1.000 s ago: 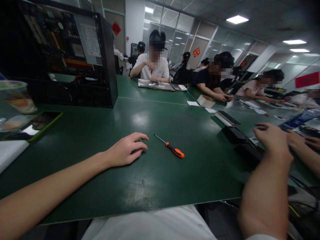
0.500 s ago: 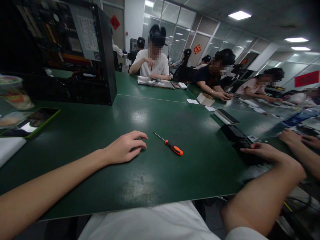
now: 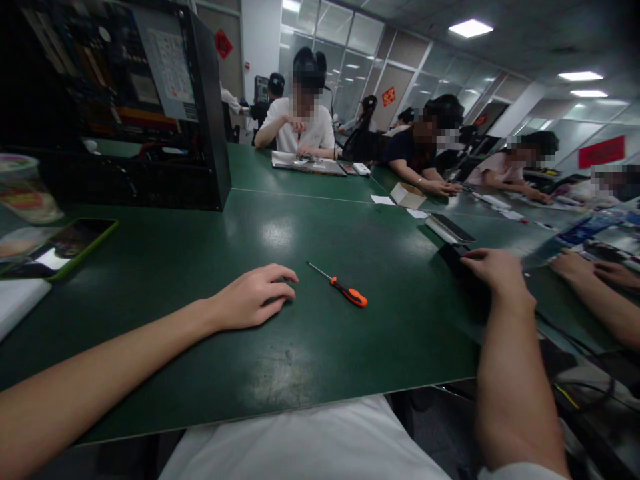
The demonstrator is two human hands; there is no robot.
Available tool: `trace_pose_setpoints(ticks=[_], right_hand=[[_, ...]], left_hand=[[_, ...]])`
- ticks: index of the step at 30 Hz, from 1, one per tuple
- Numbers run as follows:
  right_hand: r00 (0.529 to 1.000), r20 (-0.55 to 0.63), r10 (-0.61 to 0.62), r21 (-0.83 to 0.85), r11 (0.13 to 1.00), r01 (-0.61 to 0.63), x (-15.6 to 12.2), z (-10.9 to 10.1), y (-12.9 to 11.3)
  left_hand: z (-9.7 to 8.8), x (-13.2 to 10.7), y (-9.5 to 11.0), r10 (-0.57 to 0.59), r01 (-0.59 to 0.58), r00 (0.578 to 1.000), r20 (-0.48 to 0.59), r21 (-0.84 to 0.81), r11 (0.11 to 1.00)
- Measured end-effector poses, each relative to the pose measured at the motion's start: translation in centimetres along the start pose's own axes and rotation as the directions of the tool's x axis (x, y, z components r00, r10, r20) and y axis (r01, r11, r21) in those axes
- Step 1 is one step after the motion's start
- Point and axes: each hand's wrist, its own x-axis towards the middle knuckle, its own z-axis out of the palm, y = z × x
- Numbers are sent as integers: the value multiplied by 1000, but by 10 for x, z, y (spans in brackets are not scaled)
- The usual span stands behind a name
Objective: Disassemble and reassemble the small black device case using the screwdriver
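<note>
My left hand (image 3: 260,293) rests on the green table, fingers loosely curled and a little apart, with nothing in them. Just to its right lies a screwdriver (image 3: 347,291) with an orange and black handle, its thin shaft pointing up and left toward my fingertips without touching them. At the right side of the table my right hand (image 3: 500,273) is closed, thumb and fingers pinching the edge of a dark black object (image 3: 461,270). That object is blurred and partly behind the hand, so its kind cannot be told.
An opened computer case (image 3: 213,127) stands at the left, near a plastic cup (image 3: 30,193) and a phone (image 3: 85,247) with a green edge. A flat white-sided device (image 3: 447,230) and a small cardboard box (image 3: 407,196) lie beyond my right hand. Another person's hands (image 3: 575,267) are at the right.
My right hand has moved left and away from me along the black object, and the forearm has straightened. My left hand and the screwdriver stay put; the view has shifted slightly.
</note>
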Motion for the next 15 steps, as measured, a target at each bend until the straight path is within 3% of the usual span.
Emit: trace_pose_setpoints(ticks=[11, 15], right_hand=[[995, 83, 49, 99, 993, -58, -6, -4, 4], [999, 40, -35, 162, 986, 28, -11, -6, 5]], left_hand=[[1, 0, 0, 73, -79, 994, 80, 85, 993], [1, 0, 0, 86, -94, 992, 93, 94, 991]])
